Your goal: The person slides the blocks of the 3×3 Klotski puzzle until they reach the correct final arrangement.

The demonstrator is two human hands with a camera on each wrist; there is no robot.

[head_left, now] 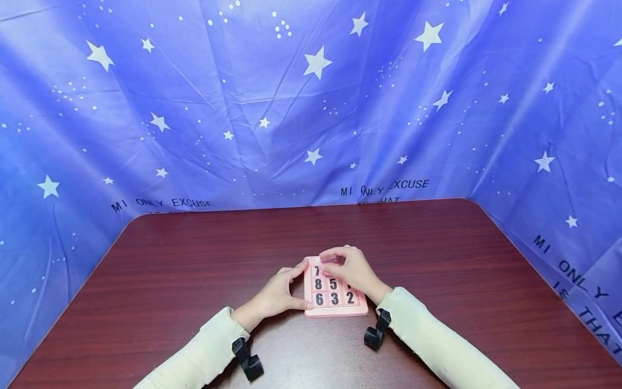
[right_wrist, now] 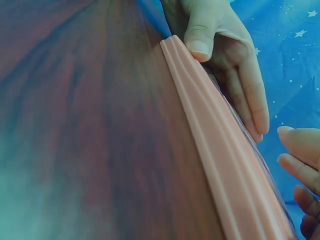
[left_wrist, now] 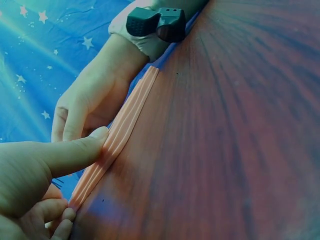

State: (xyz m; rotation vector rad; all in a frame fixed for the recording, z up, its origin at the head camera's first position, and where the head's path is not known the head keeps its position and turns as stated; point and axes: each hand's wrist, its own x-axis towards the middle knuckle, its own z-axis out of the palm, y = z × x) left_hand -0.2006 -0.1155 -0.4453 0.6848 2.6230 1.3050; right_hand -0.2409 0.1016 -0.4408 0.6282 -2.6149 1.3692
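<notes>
A pink number sliding puzzle (head_left: pixel 335 312) lies flat on the table, its tiles printed with black digits. My left hand (head_left: pixel 274 294) holds its left side, thumb at the near corner and fingers at the far corner. In the left wrist view that thumb (left_wrist: pixel 75 152) presses on the puzzle's ridged side (left_wrist: pixel 125 120). Over the puzzle's far right part is my right hand (head_left: pixel 357 273), its bent fingers hiding some of the upper tiles. The right wrist view has these right fingertips (right_wrist: pixel 300 145) above the face, with a gap beside the pink edge (right_wrist: pixel 215 135).
The dark red wooden table (head_left: pixel 194 254) extends around the puzzle on all sides. Behind and beside it hangs a blue curtain (head_left: pixel 272 108) with white stars and lettering. A black wrist camera (head_left: pixel 249 361) is worn at each cream sleeve (head_left: pixel 437 335).
</notes>
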